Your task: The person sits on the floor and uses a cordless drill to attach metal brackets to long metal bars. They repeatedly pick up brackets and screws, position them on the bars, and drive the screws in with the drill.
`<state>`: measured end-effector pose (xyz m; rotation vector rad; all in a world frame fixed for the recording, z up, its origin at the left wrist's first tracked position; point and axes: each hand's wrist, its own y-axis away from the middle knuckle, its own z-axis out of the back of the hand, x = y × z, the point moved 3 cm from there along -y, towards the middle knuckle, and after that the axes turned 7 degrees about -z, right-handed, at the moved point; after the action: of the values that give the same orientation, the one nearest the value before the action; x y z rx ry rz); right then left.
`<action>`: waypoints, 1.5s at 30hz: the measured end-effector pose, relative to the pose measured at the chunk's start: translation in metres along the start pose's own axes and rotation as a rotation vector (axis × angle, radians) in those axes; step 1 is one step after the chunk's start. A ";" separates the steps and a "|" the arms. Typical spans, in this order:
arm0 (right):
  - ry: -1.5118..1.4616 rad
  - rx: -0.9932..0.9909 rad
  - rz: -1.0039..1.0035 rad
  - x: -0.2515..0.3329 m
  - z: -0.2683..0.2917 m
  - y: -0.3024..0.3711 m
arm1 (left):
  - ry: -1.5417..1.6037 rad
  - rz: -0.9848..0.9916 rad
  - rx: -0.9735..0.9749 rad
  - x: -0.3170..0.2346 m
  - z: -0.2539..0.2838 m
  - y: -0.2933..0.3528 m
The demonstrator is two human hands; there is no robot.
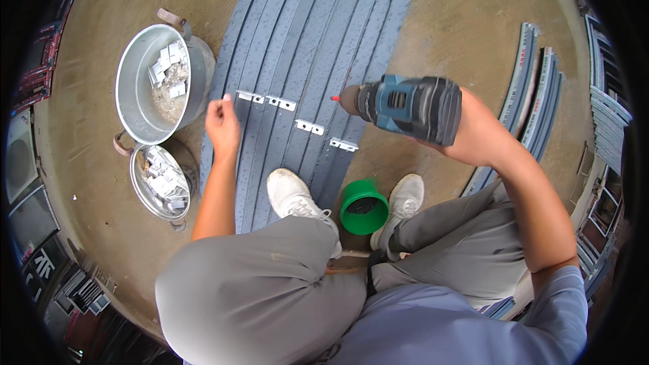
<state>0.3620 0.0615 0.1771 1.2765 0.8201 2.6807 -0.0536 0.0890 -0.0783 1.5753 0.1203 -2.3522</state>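
My right hand (475,130) is wrapped round the grip of a blue and black cordless drill (402,105). The drill points left over long grey metal profiles (297,47), and a red tip shows at its nose. Several small white brackets with holes lie across the profiles; the leftmost bracket (250,96) is closest to my left hand (223,127). That hand is held over the left edge of the profiles with its fingers curled together, and whatever may be between them is hidden.
At the left stand a large metal pot (128,105) with white pieces inside and a smaller pot (140,186) full of white brackets. A green bucket (365,189) with dark contents sits between my shoes. More grey profiles (517,88) lie on the floor at the right.
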 end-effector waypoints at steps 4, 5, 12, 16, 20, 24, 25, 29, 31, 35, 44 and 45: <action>-0.272 0.077 -0.153 0.011 0.032 0.007 | 0.092 0.075 0.001 -0.025 0.024 0.037; -0.368 0.106 -0.184 0.014 0.039 0.010 | 0.158 0.080 0.011 -0.033 0.030 0.048; -0.849 0.260 0.155 0.040 0.070 0.060 | 0.550 0.472 0.190 -0.064 0.105 0.119; -0.932 0.320 0.398 0.056 0.083 0.093 | 1.027 0.618 0.531 -0.123 0.147 0.171; -0.982 0.351 0.594 0.071 0.090 0.122 | 1.034 0.443 0.183 -0.186 0.184 0.208; -1.015 0.352 0.731 0.080 0.090 0.150 | 0.860 0.263 -0.067 -0.248 0.208 0.233; -1.023 0.353 0.770 0.081 0.090 0.157 | 0.796 0.223 -0.050 -0.265 0.209 0.237; -1.079 0.402 0.917 0.087 0.087 0.182 | 0.515 0.125 -0.034 -0.322 0.208 0.251; -1.092 0.440 0.961 0.089 0.084 0.192 | 0.254 -0.058 -0.115 -0.342 0.205 0.254; -1.102 0.460 1.009 0.088 0.078 0.208 | -0.149 -0.205 -0.121 -0.364 0.204 0.258; -1.126 0.446 0.986 0.081 0.068 0.220 | -1.008 -0.907 0.021 -0.410 0.158 0.279; -1.122 0.449 0.987 0.081 0.068 0.219 | -0.936 -0.861 0.137 -0.409 0.144 0.277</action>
<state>0.3960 -0.0744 0.3765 3.4217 0.6591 1.4677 0.0440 -0.1243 0.3793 0.2786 0.4967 -3.5466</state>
